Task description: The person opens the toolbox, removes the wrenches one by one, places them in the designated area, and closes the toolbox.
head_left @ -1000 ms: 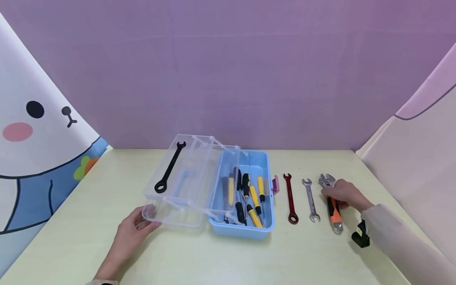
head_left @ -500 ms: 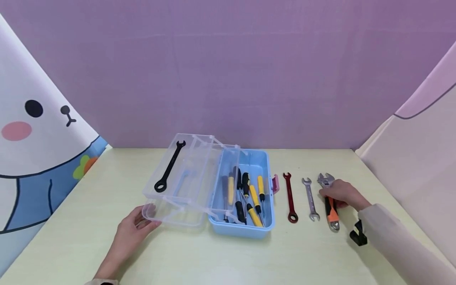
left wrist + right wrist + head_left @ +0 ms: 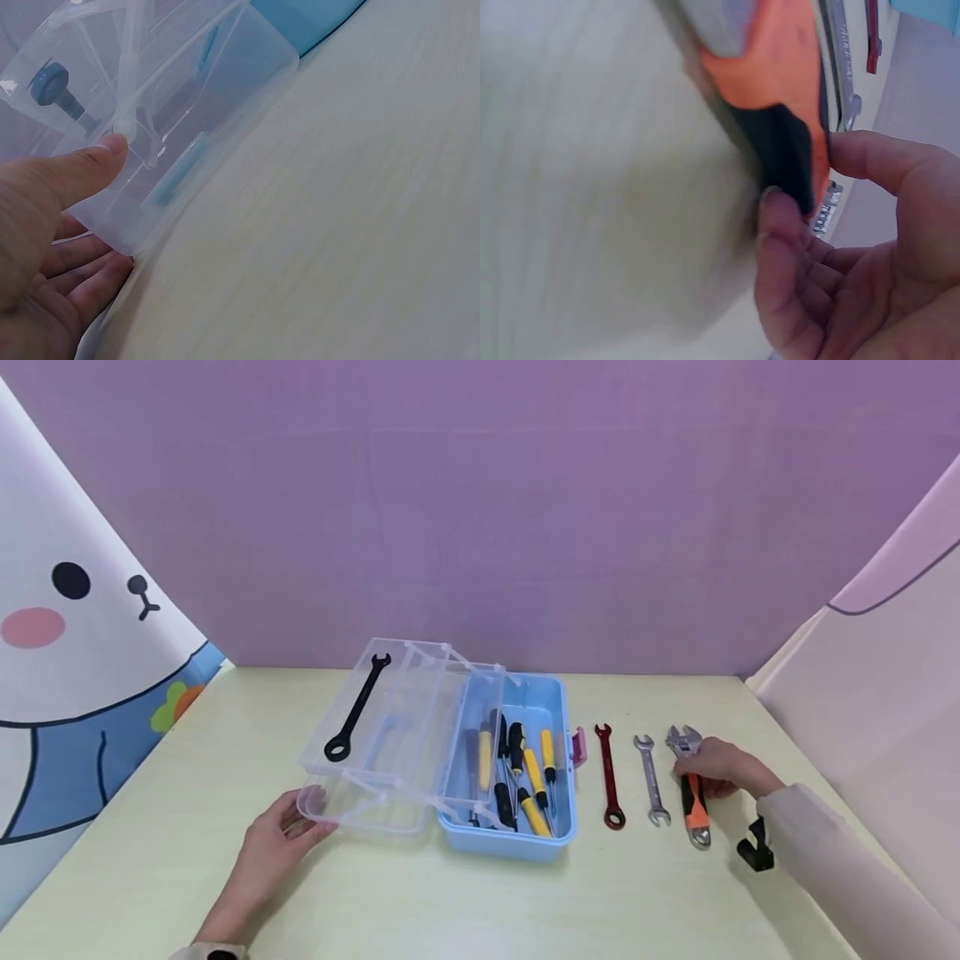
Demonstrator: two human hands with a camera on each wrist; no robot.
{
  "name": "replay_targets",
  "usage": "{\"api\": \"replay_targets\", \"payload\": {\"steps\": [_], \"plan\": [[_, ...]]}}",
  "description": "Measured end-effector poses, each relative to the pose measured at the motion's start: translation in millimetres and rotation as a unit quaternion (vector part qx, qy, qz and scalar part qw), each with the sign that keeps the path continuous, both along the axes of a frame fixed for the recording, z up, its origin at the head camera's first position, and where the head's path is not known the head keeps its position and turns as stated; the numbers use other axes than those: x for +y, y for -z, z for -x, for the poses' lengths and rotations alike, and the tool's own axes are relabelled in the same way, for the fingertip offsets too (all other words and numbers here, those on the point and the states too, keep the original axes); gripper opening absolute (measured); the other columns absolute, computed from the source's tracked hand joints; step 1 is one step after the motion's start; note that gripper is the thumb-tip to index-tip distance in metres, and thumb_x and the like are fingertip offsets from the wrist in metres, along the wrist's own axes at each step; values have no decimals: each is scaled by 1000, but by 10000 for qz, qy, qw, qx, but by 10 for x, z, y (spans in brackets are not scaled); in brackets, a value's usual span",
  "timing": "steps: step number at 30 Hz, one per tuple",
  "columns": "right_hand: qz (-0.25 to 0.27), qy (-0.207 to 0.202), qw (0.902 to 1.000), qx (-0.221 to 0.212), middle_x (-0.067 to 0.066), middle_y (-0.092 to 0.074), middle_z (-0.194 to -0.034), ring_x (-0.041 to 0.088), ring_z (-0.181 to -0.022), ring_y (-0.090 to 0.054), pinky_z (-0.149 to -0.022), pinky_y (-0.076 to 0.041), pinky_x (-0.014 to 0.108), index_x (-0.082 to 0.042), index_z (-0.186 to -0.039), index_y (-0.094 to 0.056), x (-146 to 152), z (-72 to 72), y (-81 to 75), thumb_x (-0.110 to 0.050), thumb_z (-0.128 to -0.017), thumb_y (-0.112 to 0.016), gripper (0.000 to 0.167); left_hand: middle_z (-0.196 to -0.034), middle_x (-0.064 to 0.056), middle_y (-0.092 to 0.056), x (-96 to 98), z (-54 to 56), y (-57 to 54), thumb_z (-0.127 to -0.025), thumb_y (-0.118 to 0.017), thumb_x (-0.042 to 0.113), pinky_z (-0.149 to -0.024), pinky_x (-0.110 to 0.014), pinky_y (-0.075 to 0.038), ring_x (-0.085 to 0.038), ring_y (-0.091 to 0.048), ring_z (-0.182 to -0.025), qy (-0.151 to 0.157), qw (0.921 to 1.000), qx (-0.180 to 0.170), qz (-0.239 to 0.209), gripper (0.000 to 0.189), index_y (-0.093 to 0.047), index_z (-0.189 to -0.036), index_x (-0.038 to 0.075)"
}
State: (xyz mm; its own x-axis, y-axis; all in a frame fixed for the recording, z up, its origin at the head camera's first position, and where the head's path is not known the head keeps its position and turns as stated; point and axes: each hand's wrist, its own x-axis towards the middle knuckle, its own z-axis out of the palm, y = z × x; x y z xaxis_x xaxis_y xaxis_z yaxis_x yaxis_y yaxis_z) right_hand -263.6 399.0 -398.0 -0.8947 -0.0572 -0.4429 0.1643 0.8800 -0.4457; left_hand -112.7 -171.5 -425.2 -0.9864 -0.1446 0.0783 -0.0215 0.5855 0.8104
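Note:
My left hand (image 3: 273, 839) holds the near left corner of a clear plastic tray (image 3: 367, 814), joined by hinged arms to the blue toolbox (image 3: 502, 845). In the left wrist view the thumb (image 3: 94, 165) presses the tray's front wall, with the other fingers behind and below the corner. A black combination wrench (image 3: 357, 710) lies in this tray. At the right, my right hand (image 3: 723, 768) grips an adjustable wrench (image 3: 696, 810) with an orange and black handle. The right wrist view shows thumb and fingers pinching this handle (image 3: 787, 75) from both sides, low over the table.
Several yellow and black screwdrivers (image 3: 534, 817) lie in the toolbox, some seen through the tray. A pink latch (image 3: 579, 747) sticks out on its right side. Between toolbox and right hand lie a red wrench (image 3: 608, 777) and a silver open-end wrench (image 3: 652, 779). A purple backdrop (image 3: 480, 527) closes the back.
The adjustable wrench has shifted slightly left, toward the silver wrench, in my right hand's grip. My left hand stays at the tray's corner.

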Motion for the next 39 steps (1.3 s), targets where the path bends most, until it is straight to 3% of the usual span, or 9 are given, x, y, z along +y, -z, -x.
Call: {"api": "replay_targets", "payload": {"steps": [9, 15, 18, 20, 22, 26, 29, 39], "plan": [[-80, -139, 9994, -292, -3, -51, -55, 8, -48, -48, -47, -49, 21, -14, -61, -51, -48, 38, -217, -27, -83, -66, 30, -126, -29, -57, -13, 10, 9, -84, -74, 20, -83, -9, -52, -23, -60, -111, 31, 10000, 36, 7, 57, -48, -129, -4], [-104, -295, 9993, -190, -2, -52, -55, 8, -49, -52, -48, -51, 22, -14, -62, -49, -101, 77, -383, -23, -84, -61, 27, -126, -29, -57, -22, 9, 14, -84, -74, 20, -83, -8, -52, -19, -61, -109, 29, 10000, 75, 11, 57, -49, -129, -4], [-138, -450, 9988, -137, -2, -53, -57, 8, -49, -53, -49, -51, 21, -12, -62, -51, -142, 117, -465, -23, -86, -57, 27, -126, -30, -57, -20, 3, 19, -84, -74, 20, -83, -7, -51, -1, -60, -103, 49, 9999, 109, -36, 57, -49, -129, -4], [-184, -527, 9984, -114, -2, -54, -57, 8, -50, -53, -49, -51, 21, -11, -63, -53, -179, 151, -513, -25, -89, -56, 29, -126, -29, -57, -17, 4, 19, -84, -74, 20, -83, -7, -51, 1, -59, -102, 42, 9999, 114, -42, 56, -49, -128, -4], [-232, -598, 9979, -87, -2, -53, -56, 8, -50, -53, -49, -52, 21, -10, -63, -54, -230, 185, -563, -26, -89, -56, 31, -126, -29, -57, -16, 2, 16, -84, -74, 21, -83, -9, -52, -1, -60, -103, 47, 9999, 109, -34, 56, -49, -128, -4], [-152, -677, 9975, -111, -4, -50, -53, 7, -48, -49, -49, -50, 20, -13, -60, -49, -362, 263, -658, -26, -91, -56, 34, -126, -29, -57, -18, 3, 7, -84, -74, 22, -85, -16, -55, -32, -60, -112, 28, 10000, 73, 50, 57, -49, -129, -4], [-26, -712, 9973, -169, -4, -48, -52, 6, -47, -45, -49, -48, 20, -15, -58, -46, -475, 309, -745, -25, -92, -56, 36, -126, -30, -57, -20, 9, 10, -84, -74, 21, -85, -17, -55, -35, -59, -113, 35, 10000, 62, 50, 57, -49, -129, -4], [73, -888, 9960, 51, 0, -57, -60, 9, -50, -54, -53, -54, 23, -10, -67, -55, -856, 391, -1083, -27, -92, -56, 30, -127, -29, -56, -13, 14, 7, -85, -73, 23, -86, -15, -54, -35, -58, -115, 52, 10000, -6, 40, 59, -48, -130, -4]]}}
